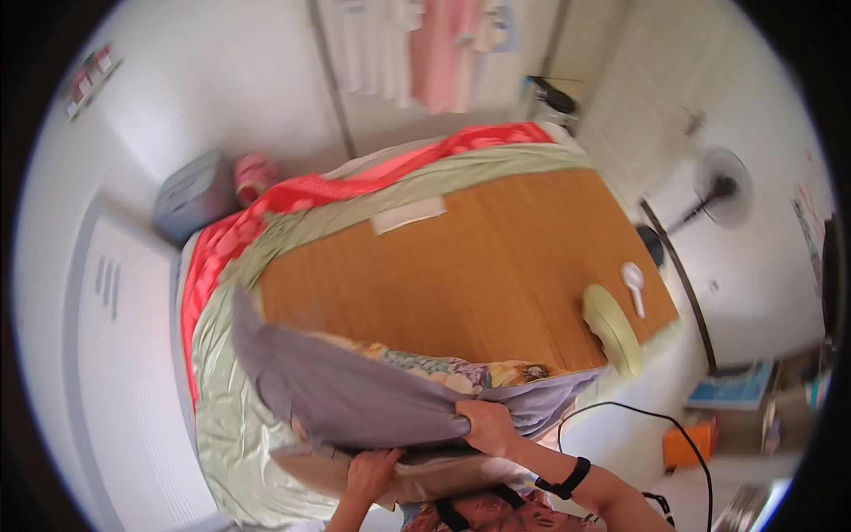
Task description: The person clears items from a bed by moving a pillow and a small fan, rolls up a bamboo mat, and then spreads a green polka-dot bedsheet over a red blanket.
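Note:
My right hand point(488, 429) grips the edge of a greyish-purple cloth point(352, 389), which it holds up in folds. A floral-printed side point(452, 372) shows along the cloth's far edge. Lower and to the left, my left hand point(375, 475) has its fingers curled over the edge of a tan fabric layer point(432, 480). A dark gap runs between the purple and tan layers; whether they are one piece, I cannot tell. Beyond them lies a brown woven mat point(425, 286) on the bed.
A green pillow point(608, 326) and a white hand-held object point(633, 286) lie at the mat's right. A folded pale cloth point(409, 215) rests at the far edge. Green point(226, 412) and red bedding point(319, 189) surround the mat. Right stands a fan point(721, 186); a black cable point(691, 439) loops nearby.

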